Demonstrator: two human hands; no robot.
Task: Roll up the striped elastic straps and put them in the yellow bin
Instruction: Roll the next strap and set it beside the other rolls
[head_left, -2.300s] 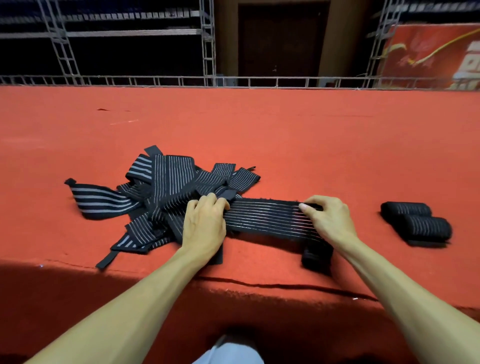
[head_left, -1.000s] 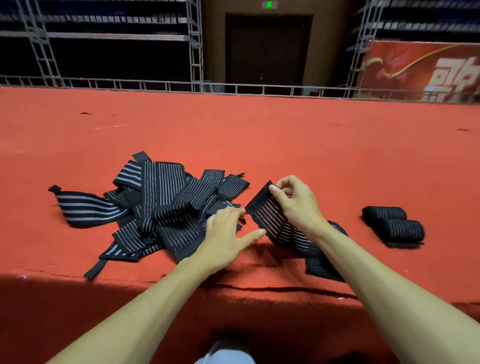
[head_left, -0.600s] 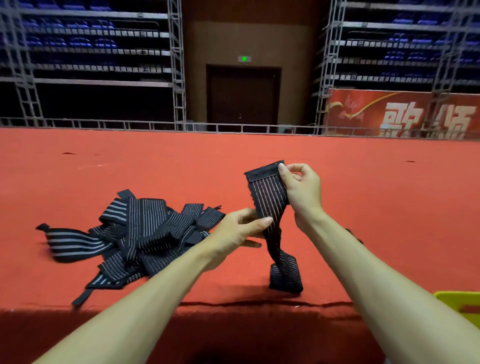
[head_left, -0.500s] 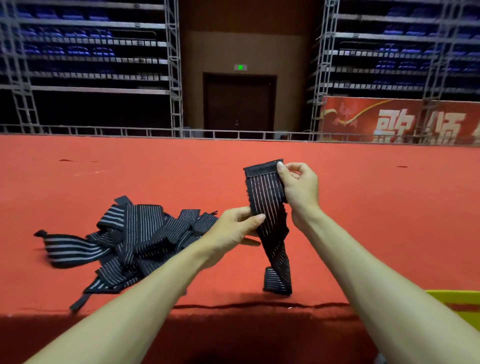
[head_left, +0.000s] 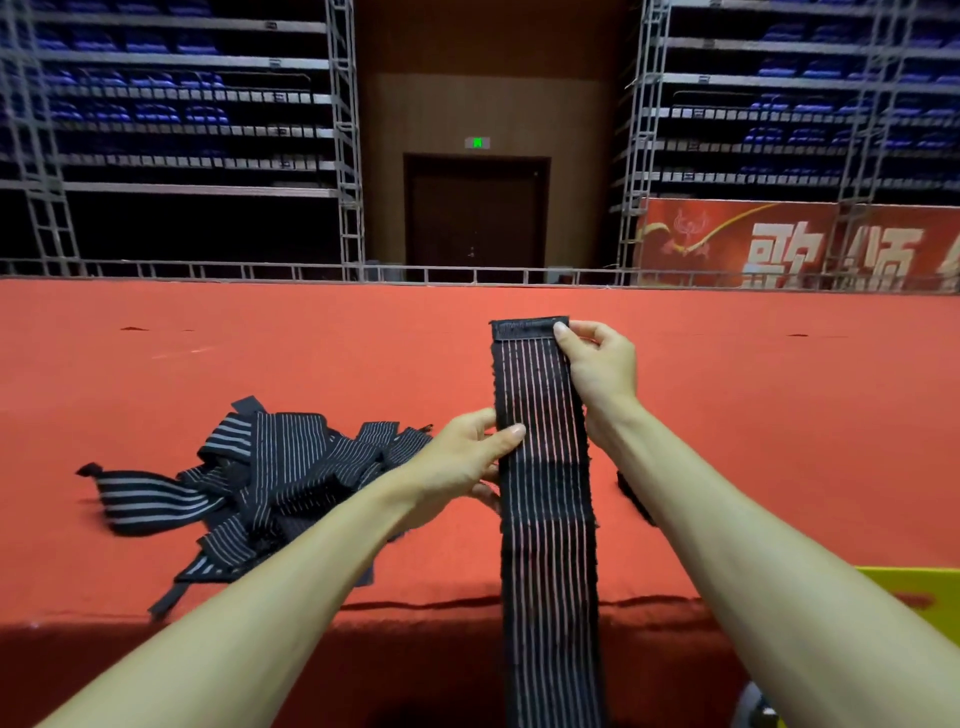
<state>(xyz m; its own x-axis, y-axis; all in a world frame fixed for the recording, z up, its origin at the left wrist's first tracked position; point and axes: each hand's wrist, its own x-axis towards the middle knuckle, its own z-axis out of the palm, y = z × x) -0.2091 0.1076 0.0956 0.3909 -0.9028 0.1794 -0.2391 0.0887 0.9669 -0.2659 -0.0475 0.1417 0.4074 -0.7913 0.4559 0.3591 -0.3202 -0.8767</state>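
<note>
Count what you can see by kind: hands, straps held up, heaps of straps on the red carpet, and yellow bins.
hands: 2, left hand and right hand
held strap: 1
heap of loose straps: 1, too tangled to count singly
yellow bin: 1, only a corner shows
total: 5
</note>
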